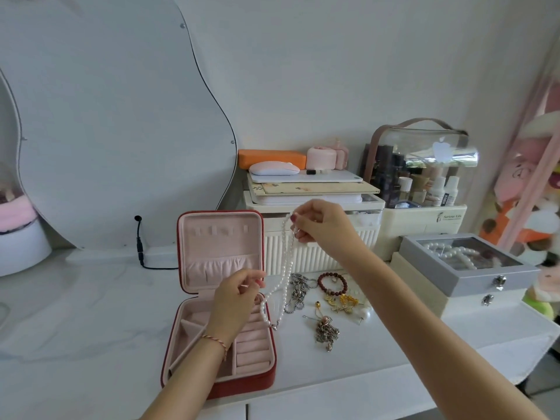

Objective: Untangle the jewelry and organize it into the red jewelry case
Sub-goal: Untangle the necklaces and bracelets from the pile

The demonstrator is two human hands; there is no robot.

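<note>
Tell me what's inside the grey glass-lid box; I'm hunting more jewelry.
Through the grey box lid, a white pearl strand shows on dark lining. Glare and the frame hide the rest.

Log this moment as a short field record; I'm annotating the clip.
right hand: raised, pinches pearl necklace at top
left hand: pinches the strand lower down
necklace end: clasp rests beside red jewelry case
case: open, compartments look empty
still on table: silver chain, red bead bracelet, gold pieces
</note>
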